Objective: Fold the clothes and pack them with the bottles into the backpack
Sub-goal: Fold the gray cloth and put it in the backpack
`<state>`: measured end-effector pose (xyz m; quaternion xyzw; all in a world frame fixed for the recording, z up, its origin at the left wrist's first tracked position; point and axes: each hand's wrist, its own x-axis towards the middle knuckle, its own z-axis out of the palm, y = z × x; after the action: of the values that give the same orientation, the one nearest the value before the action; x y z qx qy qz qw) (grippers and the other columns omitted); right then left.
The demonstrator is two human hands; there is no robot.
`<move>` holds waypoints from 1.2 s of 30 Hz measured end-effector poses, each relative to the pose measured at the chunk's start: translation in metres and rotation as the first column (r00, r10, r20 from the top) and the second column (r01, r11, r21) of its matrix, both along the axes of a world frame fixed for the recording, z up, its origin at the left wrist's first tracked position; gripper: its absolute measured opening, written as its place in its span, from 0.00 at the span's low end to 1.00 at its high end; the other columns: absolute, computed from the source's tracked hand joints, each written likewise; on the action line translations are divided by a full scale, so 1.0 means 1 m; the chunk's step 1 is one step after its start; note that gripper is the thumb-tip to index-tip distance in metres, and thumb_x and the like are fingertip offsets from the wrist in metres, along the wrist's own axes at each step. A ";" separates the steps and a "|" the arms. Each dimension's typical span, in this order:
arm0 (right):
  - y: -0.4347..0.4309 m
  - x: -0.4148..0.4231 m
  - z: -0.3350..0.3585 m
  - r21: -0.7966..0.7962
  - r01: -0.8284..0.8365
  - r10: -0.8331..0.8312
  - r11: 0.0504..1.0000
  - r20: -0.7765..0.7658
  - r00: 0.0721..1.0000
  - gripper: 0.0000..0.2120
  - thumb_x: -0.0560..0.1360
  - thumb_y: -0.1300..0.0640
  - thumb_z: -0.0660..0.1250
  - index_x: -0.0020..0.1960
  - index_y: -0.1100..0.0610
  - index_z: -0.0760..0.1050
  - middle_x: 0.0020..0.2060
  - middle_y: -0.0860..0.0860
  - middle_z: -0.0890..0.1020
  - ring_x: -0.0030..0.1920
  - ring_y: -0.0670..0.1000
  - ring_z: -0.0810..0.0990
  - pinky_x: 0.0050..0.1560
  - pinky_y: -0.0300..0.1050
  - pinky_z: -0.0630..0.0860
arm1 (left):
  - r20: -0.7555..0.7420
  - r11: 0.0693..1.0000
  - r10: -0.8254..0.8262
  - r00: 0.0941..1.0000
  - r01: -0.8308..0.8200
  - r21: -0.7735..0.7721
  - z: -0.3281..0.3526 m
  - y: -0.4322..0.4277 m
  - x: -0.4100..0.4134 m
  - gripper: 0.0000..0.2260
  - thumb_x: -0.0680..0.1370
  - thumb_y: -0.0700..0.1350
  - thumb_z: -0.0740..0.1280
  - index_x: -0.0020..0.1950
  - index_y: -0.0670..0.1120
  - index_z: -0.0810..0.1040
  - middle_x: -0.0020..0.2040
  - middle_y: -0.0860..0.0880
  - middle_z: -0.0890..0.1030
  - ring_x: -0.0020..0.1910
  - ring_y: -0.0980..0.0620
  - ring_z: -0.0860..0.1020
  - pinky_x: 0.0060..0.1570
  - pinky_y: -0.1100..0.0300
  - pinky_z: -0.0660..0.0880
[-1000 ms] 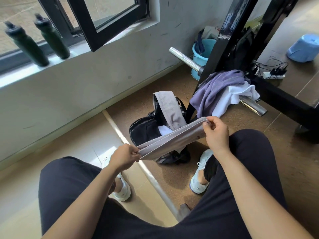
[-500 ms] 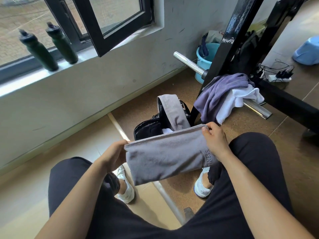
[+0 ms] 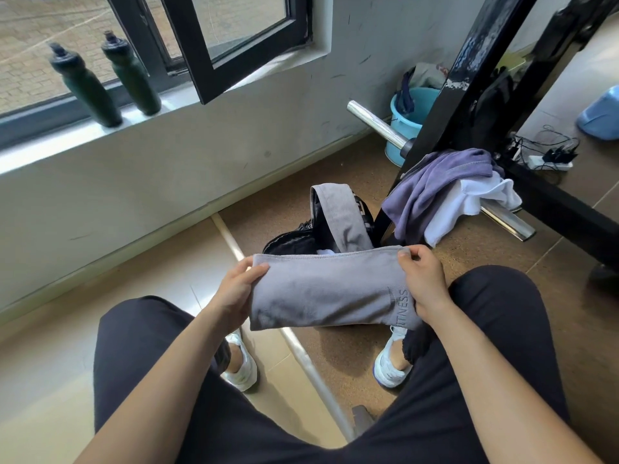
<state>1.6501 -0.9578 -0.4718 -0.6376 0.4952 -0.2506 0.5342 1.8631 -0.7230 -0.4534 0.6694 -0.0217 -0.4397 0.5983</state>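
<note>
two dark green bottles (image 3: 87, 90) stand on the windowsill (image 3: 50, 145), not yet packed. left hand (image 3: 239, 289) and right hand (image 3: 423, 283) each pinch an end of the grey folded garment (image 3: 325, 293), stretching it flat above the open black backpack (image 3: 288, 244), judged ready for another fold. purple and white clothes (image 3: 435, 189) lie unfolded over the steel bar (image 3: 509, 222).

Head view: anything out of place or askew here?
Yes. A purple garment and a white garment lie crumpled over the steel bar, unfolded. A grey cloth strip drapes over the backpack's open top. Both bottles stand on the windowsill, unpacked. The folded grey cloth in the left hand and right hand looks even.
</note>
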 end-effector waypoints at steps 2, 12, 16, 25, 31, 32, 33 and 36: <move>0.001 0.001 0.001 -0.031 0.052 -0.052 0.998 0.000 0.999 0.05 0.81 0.57 0.65 0.53 0.59 0.74 0.40 0.50 0.77 0.38 0.49 0.72 0.42 0.47 0.71 | 0.109 0.998 0.068 0.992 -0.066 -0.016 -0.007 0.000 0.001 0.15 0.84 0.43 0.66 0.69 0.51 0.69 0.57 0.38 0.80 0.42 0.49 0.83 0.34 0.58 0.80; 0.004 0.001 0.000 -0.056 0.067 -0.063 0.996 0.064 0.996 0.10 0.80 0.58 0.67 0.44 0.55 0.67 0.35 0.49 0.67 0.34 0.48 0.64 0.38 0.46 0.65 | 0.213 0.994 0.065 0.975 -0.045 -0.100 -0.013 0.003 0.009 0.24 0.82 0.32 0.58 0.35 0.49 0.85 0.48 0.45 0.83 0.48 0.45 0.76 0.41 0.58 0.72; 0.003 0.000 0.001 0.020 0.001 -0.005 1.000 0.166 0.986 0.10 0.80 0.65 0.65 0.43 0.56 0.68 0.34 0.51 0.68 0.36 0.48 0.64 0.38 0.44 0.64 | 0.175 0.991 0.071 0.982 -0.049 -0.126 -0.010 0.003 0.010 0.20 0.81 0.32 0.59 0.48 0.47 0.90 0.58 0.45 0.86 0.59 0.45 0.80 0.55 0.56 0.75; 0.002 -0.001 0.001 0.174 -0.259 0.223 0.950 0.201 0.954 0.17 0.79 0.67 0.68 0.65 0.55 0.78 0.61 0.52 0.81 0.64 0.49 0.79 0.66 0.47 0.75 | 0.238 0.983 -0.058 0.969 0.098 -0.156 -0.018 0.010 0.016 0.29 0.69 0.38 0.80 0.69 0.53 0.80 0.70 0.48 0.75 0.59 0.47 0.81 0.48 0.62 0.81; 0.011 -0.003 -0.007 0.045 -0.476 0.477 0.878 -0.014 0.879 0.40 0.67 0.53 0.79 0.76 0.46 0.66 0.69 0.43 0.71 0.68 0.51 0.75 0.69 0.57 0.73 | 0.425 0.946 -0.312 0.850 0.317 0.061 -0.020 0.009 0.007 0.42 0.65 0.46 0.79 0.78 0.54 0.69 0.67 0.55 0.70 0.64 0.48 0.76 0.59 0.51 0.81; 0.016 -0.001 -0.007 0.026 -0.505 0.506 0.863 -0.034 0.862 0.42 0.66 0.51 0.78 0.76 0.46 0.65 0.68 0.41 0.69 0.69 0.51 0.74 0.70 0.58 0.72 | 0.426 0.934 -0.346 0.836 0.348 0.074 -0.020 0.007 0.003 0.43 0.65 0.45 0.79 0.79 0.54 0.68 0.67 0.55 0.70 0.65 0.48 0.75 0.61 0.51 0.81; 0.021 0.002 -0.007 0.007 -0.535 0.534 0.845 -0.048 0.844 0.42 0.66 0.51 0.77 0.76 0.47 0.64 0.68 0.41 0.69 0.69 0.50 0.73 0.71 0.58 0.71 | 0.433 0.923 -0.372 0.821 0.378 0.077 -0.021 0.005 -0.002 0.43 0.65 0.44 0.79 0.79 0.54 0.68 0.67 0.55 0.70 0.65 0.49 0.75 0.61 0.53 0.80; 0.037 0.008 -0.005 -0.027 -0.611 0.608 0.791 -0.073 0.791 0.43 0.68 0.52 0.76 0.79 0.48 0.61 0.68 0.39 0.67 0.71 0.48 0.70 0.73 0.57 0.69 | 0.472 0.882 -0.445 0.761 0.463 0.084 -0.024 -0.003 -0.017 0.43 0.69 0.40 0.79 0.80 0.56 0.65 0.68 0.53 0.69 0.67 0.53 0.73 0.60 0.64 0.76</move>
<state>1.6579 -0.9212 -0.4771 -0.7833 0.2731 -0.0578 0.5554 1.8465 -0.7260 -0.4770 0.7202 -0.3383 -0.3916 0.4621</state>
